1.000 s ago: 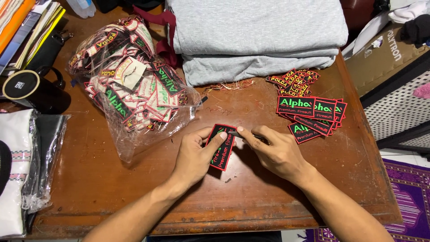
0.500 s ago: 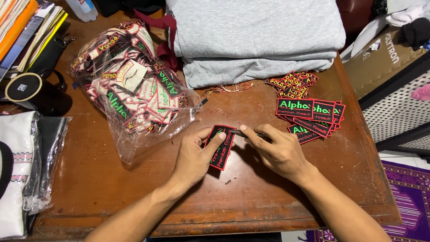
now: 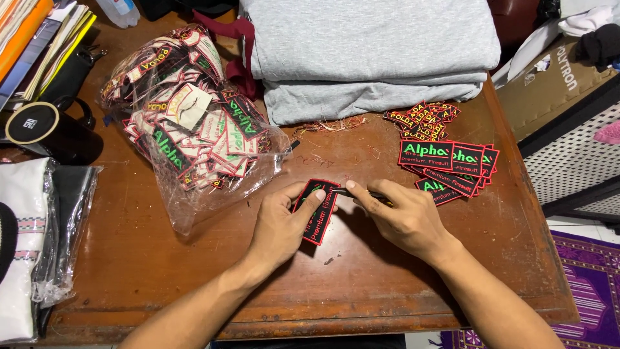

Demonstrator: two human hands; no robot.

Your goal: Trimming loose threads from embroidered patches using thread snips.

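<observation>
While your left hand (image 3: 279,227) pins a black embroidered patch (image 3: 318,211) with a red border near the middle of the frame, its thumb lies across the patch face and the fingers curl under its left edge, so the hand is grasping the patch. The patch sits tilted, its upper end pointing toward the top of the frame and its lower end resting close to the wooden table (image 3: 194,271).

Your right hand (image 3: 405,218) is just to the right of it, fingers closed around a thin dark tool (image 3: 352,192) whose tip touches the upper right edge of the patch; you cannot tell from this view what kind of tool it is.

Right of centre, just beyond your right hand, lies a fanned pile of finished patches (image 3: 449,165), black with green and red lettering. Above that pile sits a smaller heap of red-and-yellow patches (image 3: 423,119).

At upper left a clear plastic bag (image 3: 194,142) full of mixed patches rests on the table, well apart from both hands. Folded grey cloth (image 3: 368,58) fills the top centre. Loose thread scraps (image 3: 329,126) lie just below the cloth. A black mug (image 3: 45,132) stands at the left edge.
</observation>
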